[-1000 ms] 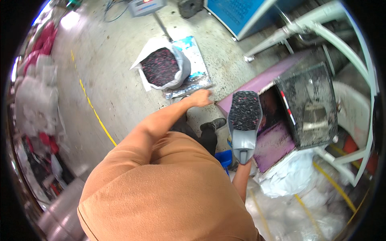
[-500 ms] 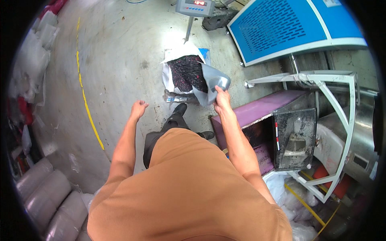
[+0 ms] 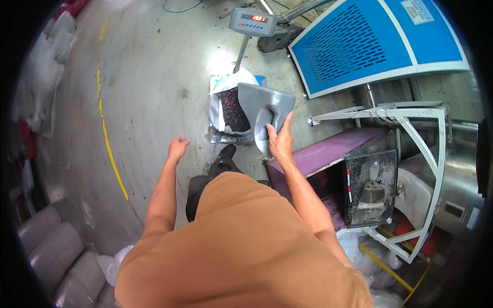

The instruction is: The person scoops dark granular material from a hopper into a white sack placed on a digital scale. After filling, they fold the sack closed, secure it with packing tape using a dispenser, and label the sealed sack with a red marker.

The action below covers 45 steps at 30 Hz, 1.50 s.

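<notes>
Clearly, the right hand (image 3: 282, 139) grips a gray scoop (image 3: 264, 98), left hand (image 3: 178, 148) half-curled — red digits (image 3: 259, 18) light the display (image 3: 252, 22).

The scoop (image 3: 264, 96) is plain grey; the granules (image 3: 233, 110) are black, flecked pink; the sack (image 3: 239, 78) is white; the cabinet (image 3: 387, 36) is blue, white-edged, patterned with dark slots.

Sack (image 3: 236, 78) partly hidden behind grey scoop (image 3: 262, 98) — blue cabinet (image 3: 354, 46) cut by top edge.
</notes>
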Each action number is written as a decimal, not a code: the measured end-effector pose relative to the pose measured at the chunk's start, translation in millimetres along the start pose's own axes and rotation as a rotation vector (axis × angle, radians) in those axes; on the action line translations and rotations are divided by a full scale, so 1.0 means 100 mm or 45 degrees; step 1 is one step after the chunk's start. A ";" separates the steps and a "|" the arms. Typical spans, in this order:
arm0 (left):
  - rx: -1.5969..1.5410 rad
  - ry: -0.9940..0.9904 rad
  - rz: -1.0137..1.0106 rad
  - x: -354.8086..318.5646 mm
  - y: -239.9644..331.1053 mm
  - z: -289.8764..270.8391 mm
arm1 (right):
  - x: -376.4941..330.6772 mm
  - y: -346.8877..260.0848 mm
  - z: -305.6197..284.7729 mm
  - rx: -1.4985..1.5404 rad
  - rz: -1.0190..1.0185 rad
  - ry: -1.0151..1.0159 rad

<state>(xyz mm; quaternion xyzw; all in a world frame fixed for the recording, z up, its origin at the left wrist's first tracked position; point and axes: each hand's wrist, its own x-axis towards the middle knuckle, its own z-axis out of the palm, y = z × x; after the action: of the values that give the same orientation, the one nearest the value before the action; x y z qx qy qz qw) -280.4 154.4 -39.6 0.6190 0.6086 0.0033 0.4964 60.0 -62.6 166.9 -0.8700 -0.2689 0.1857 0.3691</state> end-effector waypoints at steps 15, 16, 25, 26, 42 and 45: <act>0.713 -0.759 0.810 -0.48 2.59 2.45 | -2.66 2.71 -1.49 1.552 0.993 1.467; 0.716 -0.846 0.799 -0.52 2.55 2.75 | -2.98 2.94 -1.51 1.560 1.042 1.570; 1.180 -1.262 0.984 -1.91 2.68 5.21 | -4.24 4.09 -1.62 1.842 1.218 2.263; 1.206 -1.222 1.014 -1.98 2.72 5.50 | -4.19 4.23 -1.67 1.864 1.257 2.217; 0.806 -0.770 1.077 -2.32 3.22 7.95 | -2.70 9.85 -0.93 0.537 1.964 1.025; 0.746 -0.790 0.805 -2.37 3.29 7.98 | -2.39 10.00 -0.88 0.505 1.952 0.884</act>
<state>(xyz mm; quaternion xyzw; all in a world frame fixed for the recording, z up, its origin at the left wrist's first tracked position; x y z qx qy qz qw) 390.0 -434.8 -98.9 0.8569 0.1921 -0.2006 0.4343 248.4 -838.1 -487.8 -0.7382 0.5576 0.1508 0.3483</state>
